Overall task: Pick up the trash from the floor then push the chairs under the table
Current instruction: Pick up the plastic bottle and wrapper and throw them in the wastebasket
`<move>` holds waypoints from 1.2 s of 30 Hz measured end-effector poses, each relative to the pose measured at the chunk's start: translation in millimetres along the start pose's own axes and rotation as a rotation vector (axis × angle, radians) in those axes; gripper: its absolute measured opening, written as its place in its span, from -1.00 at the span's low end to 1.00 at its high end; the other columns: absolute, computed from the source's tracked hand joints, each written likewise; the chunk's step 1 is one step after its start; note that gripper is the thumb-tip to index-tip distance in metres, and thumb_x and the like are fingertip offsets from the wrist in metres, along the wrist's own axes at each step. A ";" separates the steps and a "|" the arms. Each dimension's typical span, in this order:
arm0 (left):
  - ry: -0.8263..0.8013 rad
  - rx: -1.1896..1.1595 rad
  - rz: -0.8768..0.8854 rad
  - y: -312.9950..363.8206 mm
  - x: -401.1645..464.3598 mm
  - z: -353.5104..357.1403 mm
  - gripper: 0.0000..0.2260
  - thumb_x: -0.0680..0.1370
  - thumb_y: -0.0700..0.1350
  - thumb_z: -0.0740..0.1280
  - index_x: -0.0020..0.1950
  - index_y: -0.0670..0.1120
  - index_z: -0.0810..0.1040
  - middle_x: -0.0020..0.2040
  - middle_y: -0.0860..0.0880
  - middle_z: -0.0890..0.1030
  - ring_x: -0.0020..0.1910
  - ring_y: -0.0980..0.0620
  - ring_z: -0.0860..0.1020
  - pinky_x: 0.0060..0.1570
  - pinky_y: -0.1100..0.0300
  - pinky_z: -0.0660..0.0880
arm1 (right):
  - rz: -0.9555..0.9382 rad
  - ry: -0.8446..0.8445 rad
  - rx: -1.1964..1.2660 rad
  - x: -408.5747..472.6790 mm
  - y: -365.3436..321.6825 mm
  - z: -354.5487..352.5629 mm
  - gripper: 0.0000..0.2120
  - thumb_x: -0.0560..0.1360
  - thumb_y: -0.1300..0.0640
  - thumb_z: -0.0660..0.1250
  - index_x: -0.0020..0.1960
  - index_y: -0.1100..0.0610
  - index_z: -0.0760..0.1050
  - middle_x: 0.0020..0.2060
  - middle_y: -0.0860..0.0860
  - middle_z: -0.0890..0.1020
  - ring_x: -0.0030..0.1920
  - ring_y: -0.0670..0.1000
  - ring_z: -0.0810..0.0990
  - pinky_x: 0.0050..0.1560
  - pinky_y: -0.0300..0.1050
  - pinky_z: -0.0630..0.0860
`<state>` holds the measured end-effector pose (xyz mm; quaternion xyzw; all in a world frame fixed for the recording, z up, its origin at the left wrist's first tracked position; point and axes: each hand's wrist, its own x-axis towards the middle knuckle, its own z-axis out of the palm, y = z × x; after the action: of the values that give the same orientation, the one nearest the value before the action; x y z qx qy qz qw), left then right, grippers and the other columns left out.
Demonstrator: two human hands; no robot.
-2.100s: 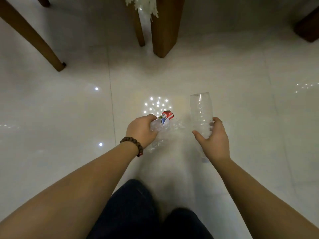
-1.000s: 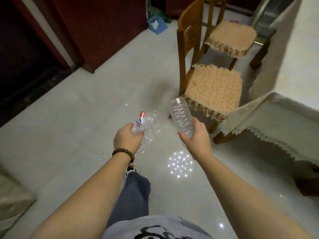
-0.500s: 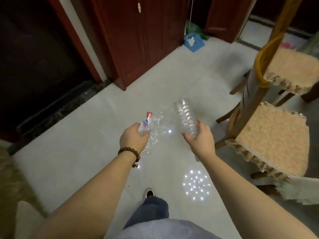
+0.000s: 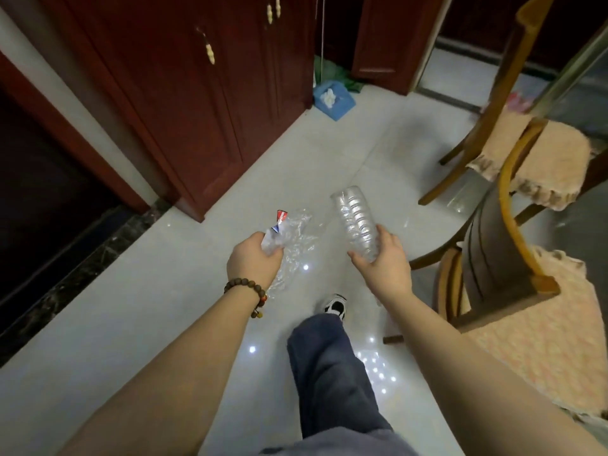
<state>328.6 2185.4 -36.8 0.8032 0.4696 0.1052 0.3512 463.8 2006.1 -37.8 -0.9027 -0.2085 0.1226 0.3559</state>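
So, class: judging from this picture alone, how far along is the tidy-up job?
Done: the trash is off the floor. The left hand grips a crumpled plastic wrapper; the right hand grips a clear bottle. In hand: carrying both. Left: binning them, then pushing the near chair and far chair under the table.

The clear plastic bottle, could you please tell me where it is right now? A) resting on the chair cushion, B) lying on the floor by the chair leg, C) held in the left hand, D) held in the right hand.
D: the right hand grips the clear plastic bottle near its lower end, above the floor, while the left hand holds a crumpled plastic wrapper.
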 end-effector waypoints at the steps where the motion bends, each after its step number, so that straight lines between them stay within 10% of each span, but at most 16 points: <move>1: -0.002 0.004 0.009 13.3 25.8 8.2 -0.77 0.51 -0.03 0.28 -0.33 -0.06 0.42 -0.39 -0.03 0.47 -0.36 -0.06 0.45 -0.38 0.20 0.28 | 0.015 0.009 0.007 28.5 1.3 -0.3 -0.28 0.43 -0.03 0.41 0.46 0.15 0.19 0.30 0.12 0.40 0.28 0.13 0.41 0.23 -0.04 0.37; 36: -0.242 0.154 0.356 491.2 858.6 228.4 -0.85 0.47 -0.02 0.31 -0.19 -0.09 0.54 -0.25 -0.09 0.59 -0.29 -0.09 0.45 -0.28 0.16 0.38 | 0.430 0.310 0.039 898.0 -32.1 -68.8 -0.28 0.42 -0.07 0.41 0.46 0.11 0.19 0.33 0.08 0.38 0.29 0.11 0.42 0.19 0.00 0.40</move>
<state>1237.6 2636.9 -16.3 0.9045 0.2817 0.0323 0.3186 1272.9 2402.9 -31.8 -0.9273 0.0473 0.0596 0.3666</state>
